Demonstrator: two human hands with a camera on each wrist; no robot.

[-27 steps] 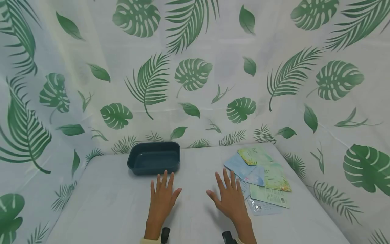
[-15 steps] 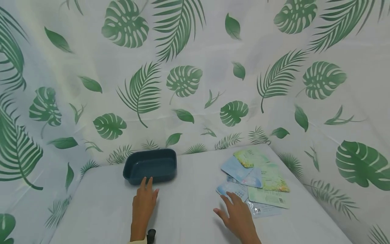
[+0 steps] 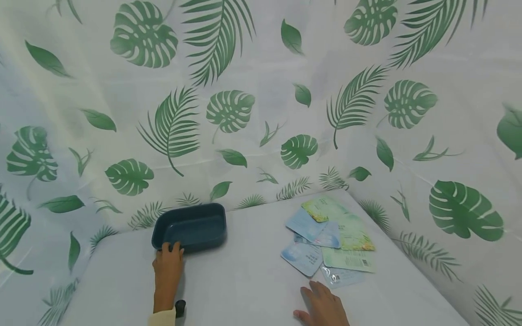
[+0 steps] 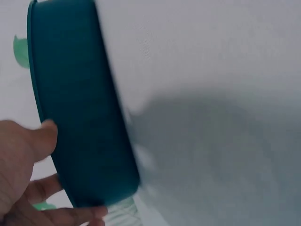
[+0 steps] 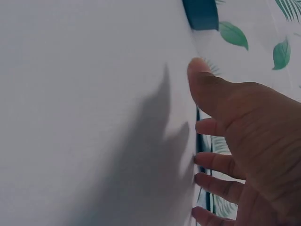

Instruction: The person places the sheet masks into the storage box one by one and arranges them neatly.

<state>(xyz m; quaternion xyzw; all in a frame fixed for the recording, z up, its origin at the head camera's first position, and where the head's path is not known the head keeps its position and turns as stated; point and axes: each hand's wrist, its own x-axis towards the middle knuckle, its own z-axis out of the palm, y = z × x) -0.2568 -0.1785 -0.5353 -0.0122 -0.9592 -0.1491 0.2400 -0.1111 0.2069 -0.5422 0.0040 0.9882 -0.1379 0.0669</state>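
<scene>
A dark blue plastic tub [image 3: 191, 226] stands on the white-covered table at the back left. My left hand [image 3: 168, 271] is at its near left rim, with the fingertips bent over the edge. In the left wrist view the left thumb [image 4: 46, 139] lies against the tub's outer wall [image 4: 82, 103] and the index finger passes behind the rim, pinching it. My right hand [image 3: 324, 305] holds nothing, its fingers loosely bent and the thumb spread to the side. It hovers near a blue sachet [image 3: 302, 259], on the side toward me. The right wrist view shows its fingers apart.
Several flat sachets overlap at the right: a green one [image 3: 359, 231], a pale green one with a barcode [image 3: 346, 259] and a clear-faced one [image 3: 342, 276] among them. A leaf-printed white curtain [image 3: 253, 149] rises behind the table and along its sides.
My left hand has moved left and forward onto the tub's rim. My right hand has drawn back from the sachets toward me, its fingers bending. The head view has turned slightly right.
</scene>
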